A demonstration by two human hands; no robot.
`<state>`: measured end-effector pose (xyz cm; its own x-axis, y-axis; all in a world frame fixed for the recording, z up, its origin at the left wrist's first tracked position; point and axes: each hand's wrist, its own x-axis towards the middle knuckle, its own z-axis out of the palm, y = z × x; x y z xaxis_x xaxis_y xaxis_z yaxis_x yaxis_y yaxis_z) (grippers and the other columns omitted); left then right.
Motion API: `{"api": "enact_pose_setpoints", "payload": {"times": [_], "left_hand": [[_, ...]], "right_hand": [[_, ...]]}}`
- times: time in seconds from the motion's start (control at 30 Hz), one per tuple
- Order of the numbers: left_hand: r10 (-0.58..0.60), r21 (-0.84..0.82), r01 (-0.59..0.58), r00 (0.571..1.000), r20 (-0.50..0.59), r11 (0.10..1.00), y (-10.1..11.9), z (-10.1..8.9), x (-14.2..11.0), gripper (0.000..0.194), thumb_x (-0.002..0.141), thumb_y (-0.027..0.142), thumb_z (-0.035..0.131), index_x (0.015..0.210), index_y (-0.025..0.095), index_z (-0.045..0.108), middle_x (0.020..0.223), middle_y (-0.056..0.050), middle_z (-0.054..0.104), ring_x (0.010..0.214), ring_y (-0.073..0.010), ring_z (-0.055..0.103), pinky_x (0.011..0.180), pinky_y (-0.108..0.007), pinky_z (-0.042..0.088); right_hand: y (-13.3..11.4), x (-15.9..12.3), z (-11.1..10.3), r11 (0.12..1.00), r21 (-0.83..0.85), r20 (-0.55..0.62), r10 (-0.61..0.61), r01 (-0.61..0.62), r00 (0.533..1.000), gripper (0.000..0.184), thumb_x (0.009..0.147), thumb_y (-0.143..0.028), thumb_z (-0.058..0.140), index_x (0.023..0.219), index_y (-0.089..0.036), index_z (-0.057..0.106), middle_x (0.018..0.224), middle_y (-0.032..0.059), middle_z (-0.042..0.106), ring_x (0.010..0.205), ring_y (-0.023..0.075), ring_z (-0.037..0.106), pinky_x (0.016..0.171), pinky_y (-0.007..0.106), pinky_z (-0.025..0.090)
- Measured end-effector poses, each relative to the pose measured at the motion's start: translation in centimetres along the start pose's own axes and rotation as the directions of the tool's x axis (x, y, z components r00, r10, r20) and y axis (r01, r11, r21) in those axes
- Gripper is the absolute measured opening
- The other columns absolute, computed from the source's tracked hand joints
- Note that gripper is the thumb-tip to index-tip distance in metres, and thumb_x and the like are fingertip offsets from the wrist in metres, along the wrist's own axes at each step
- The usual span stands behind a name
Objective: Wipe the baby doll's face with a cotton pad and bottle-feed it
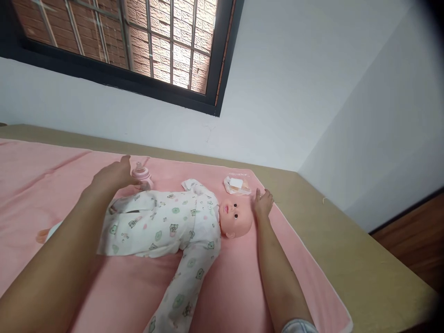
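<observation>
A baby doll (236, 219) lies on its back on a pink blanket (229, 286), its head toward the right. It wears a white printed top (166, 224), one sleeve stretched toward me. Beside the doll's far side stands a pink-collared baby bottle (140, 172). My left hand (120, 172) is at the bottle's left side, fingers apart, with the thumb side against or very near its lower part; firm contact cannot be made out. Past the top of the doll's head, my right hand (264, 203) rests open at the blanket's edge, holding nothing.
A small clear plastic packet (237, 185) with a white label lies on the blanket beyond the doll's head. The blanket covers a tan surface (322, 231) against white walls (270, 92). A dark-framed barred window (166, 41) is above.
</observation>
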<state>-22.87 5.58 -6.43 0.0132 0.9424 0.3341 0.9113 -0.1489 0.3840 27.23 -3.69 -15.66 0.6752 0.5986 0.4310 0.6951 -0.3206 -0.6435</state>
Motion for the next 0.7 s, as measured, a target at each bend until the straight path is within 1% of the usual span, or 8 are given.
{"api": "enact_pose_setpoints", "payload": {"times": [0.07, 0.17, 0.27, 0.33, 0.43, 0.5, 0.6, 0.7], "left_hand": [[-0.053, 0.097, 0.062, 0.994, -0.092, 0.993, 2.7, -1.6, -1.5, 0.143, 0.037, 0.088, 0.052, 0.147, 0.000, 0.029, 0.123, -0.037, 0.055, 0.114, -0.0572, 0.049, 0.068, -0.053, 0.039], [0.057, 0.098, -0.040, 0.982, -0.182, 0.994, 8.2, -3.7, -4.2, 0.128, 0.058, 0.091, 0.032, 0.151, 0.004, 0.023, 0.135, -0.032, 0.047, 0.124, -0.0567, 0.039, 0.078, -0.060, 0.038], [0.197, 0.119, -0.176, 0.960, -0.201, 0.977, 13.6, -4.3, -6.8, 0.094, 0.079, 0.070, 0.034, 0.150, 0.007, 0.031, 0.132, -0.026, 0.052, 0.123, -0.0487, 0.045, 0.091, -0.058, 0.040], [0.279, 0.110, -0.265, 0.950, -0.138, 0.958, 16.5, -3.8, -7.9, 0.073, 0.087, 0.056, 0.036, 0.145, 0.011, 0.040, 0.133, -0.020, 0.054, 0.119, -0.0399, 0.052, 0.094, -0.051, 0.043], [0.374, 0.031, -0.374, 0.927, -0.005, 0.927, 19.7, -2.0, -8.4, 0.054, 0.089, 0.048, 0.040, 0.133, 0.020, 0.053, 0.132, -0.010, 0.058, 0.116, -0.0319, 0.056, 0.093, -0.041, 0.046], [0.425, -0.018, -0.425, 0.901, 0.083, 0.905, 21.3, -0.6, -7.8, 0.049, 0.087, 0.048, 0.043, 0.126, 0.023, 0.058, 0.130, -0.007, 0.060, 0.116, -0.0304, 0.056, 0.093, -0.039, 0.046], [0.468, -0.100, -0.458, 0.848, 0.250, 0.883, 23.2, 1.4, -6.1, 0.049, 0.085, 0.049, 0.044, 0.123, 0.023, 0.060, 0.127, -0.008, 0.062, 0.115, -0.0295, 0.057, 0.094, -0.037, 0.045], [0.476, -0.176, -0.447, 0.762, 0.438, 0.877, 24.9, 3.0, -4.5, 0.050, 0.083, 0.051, 0.046, 0.118, 0.020, 0.063, 0.120, -0.010, 0.066, 0.108, -0.0288, 0.061, 0.089, -0.036, 0.046]], "right_hand": [[-0.2, 0.0, 0.0, 0.996, 0.001, -0.090, -0.093, 0.093, 0.992, 0.062, 0.094, -0.052, 0.034, 0.132, -0.006, 0.049, 0.133, 0.0227, 0.052, 0.126, 0.0345, 0.042, 0.107, 0.045, 0.032], [-0.8, -0.1, 0.0, 0.952, 0.044, -0.158, -0.293, 0.303, 0.943, 0.052, 0.097, -0.045, 0.030, 0.126, -0.008, 0.053, 0.129, 0.0193, 0.054, 0.126, 0.0293, 0.041, 0.109, 0.044, 0.029], [-1.7, -0.5, 0.2, 0.868, 0.116, -0.115, -0.471, 0.483, 0.874, 0.045, 0.098, -0.038, 0.025, 0.115, -0.013, 0.059, 0.119, 0.0153, 0.059, 0.115, 0.0237, 0.048, 0.103, 0.039, 0.035], [-2.5, -0.9, 0.4, 0.831, 0.131, -0.015, -0.543, 0.540, 0.840, 0.044, 0.099, -0.035, 0.023, 0.106, -0.015, 0.062, 0.109, 0.0135, 0.063, 0.104, 0.0216, 0.053, 0.095, 0.034, 0.040], [-3.7, -1.7, 0.6, 0.811, 0.106, 0.188, -0.585, 0.575, 0.789, 0.043, 0.099, -0.032, 0.024, 0.096, -0.016, 0.063, 0.099, 0.0109, 0.066, 0.095, 0.0202, 0.056, 0.083, 0.030, 0.041], [-4.3, -2.1, 0.7, 0.807, 0.107, 0.297, -0.583, 0.580, 0.756, 0.039, 0.099, -0.033, 0.027, 0.095, -0.018, 0.063, 0.097, 0.0087, 0.067, 0.092, 0.0192, 0.057, 0.077, 0.028, 0.040], [-4.7, -2.5, 0.8, 0.815, 0.129, 0.418, -0.561, 0.565, 0.714, 0.035, 0.099, -0.035, 0.031, 0.092, -0.020, 0.062, 0.096, 0.0056, 0.068, 0.084, 0.0175, 0.057, 0.073, 0.026, 0.038], [-4.9, -2.6, 0.8, 0.822, 0.157, 0.466, -0.551, 0.548, 0.692, 0.035, 0.098, -0.037, 0.032, 0.090, -0.020, 0.062, 0.093, 0.0045, 0.068, 0.080, 0.0170, 0.056, 0.072, 0.027, 0.038]]}}
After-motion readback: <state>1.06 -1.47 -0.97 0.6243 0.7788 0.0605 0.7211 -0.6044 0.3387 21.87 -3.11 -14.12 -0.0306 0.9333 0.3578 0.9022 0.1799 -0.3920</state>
